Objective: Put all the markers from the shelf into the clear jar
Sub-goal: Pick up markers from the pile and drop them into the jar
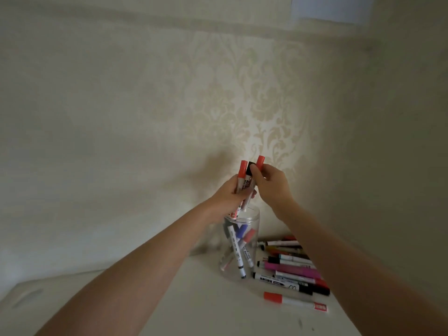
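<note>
A clear jar (252,217) stands on the white shelf (198,301) and holds several markers, blue, red and black capped. My left hand (230,194) is shut on a bunch of markers (243,173), two with red caps and one black, held upright just above the jar's mouth. My right hand (271,183) pinches the tops of that bunch, its fingers on the black and the right red cap. A pile of loose markers (291,267) lies on the shelf to the right of the jar, partly hidden by my right forearm.
A patterned cream wall (218,105) rises directly behind the jar. One red-capped marker (293,300) lies apart, nearest the shelf's front. The shelf's left end (29,297) drops off at the lower left.
</note>
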Demonstrator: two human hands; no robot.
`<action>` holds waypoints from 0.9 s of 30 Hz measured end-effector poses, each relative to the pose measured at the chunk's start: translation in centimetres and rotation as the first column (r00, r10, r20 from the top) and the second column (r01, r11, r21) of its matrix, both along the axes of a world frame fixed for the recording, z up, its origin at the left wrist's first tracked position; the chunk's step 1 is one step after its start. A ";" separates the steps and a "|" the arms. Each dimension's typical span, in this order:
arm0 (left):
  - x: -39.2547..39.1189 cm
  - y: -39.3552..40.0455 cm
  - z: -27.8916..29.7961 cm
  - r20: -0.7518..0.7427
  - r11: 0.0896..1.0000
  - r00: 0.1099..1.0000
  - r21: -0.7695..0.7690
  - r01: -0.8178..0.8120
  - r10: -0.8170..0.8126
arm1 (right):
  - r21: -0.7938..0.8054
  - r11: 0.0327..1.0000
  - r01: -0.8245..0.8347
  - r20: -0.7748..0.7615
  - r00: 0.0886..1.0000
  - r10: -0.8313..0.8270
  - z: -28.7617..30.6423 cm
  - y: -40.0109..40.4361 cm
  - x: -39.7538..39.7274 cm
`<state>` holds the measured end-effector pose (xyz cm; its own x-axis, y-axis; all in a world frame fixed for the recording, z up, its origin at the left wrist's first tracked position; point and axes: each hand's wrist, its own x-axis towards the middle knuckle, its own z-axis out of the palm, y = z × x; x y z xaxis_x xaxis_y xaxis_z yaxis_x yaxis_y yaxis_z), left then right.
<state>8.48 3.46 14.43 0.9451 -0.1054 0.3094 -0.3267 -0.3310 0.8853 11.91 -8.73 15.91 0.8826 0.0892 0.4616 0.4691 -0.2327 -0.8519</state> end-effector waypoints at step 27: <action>-7.1 -4.6 -12.4 0.018 0.748 0.996 0.661 0.057 -0.092 | -0.797 0.557 -0.233 -0.258 0.966 0.035 -16.1 -15.0 -7.5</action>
<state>1.35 -1.19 2.00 0.9119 -0.3693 0.1791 -0.4100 -0.7995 0.4390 4.41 -23.74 -0.20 0.8850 0.4633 -0.0462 0.4084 -0.8202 -0.4006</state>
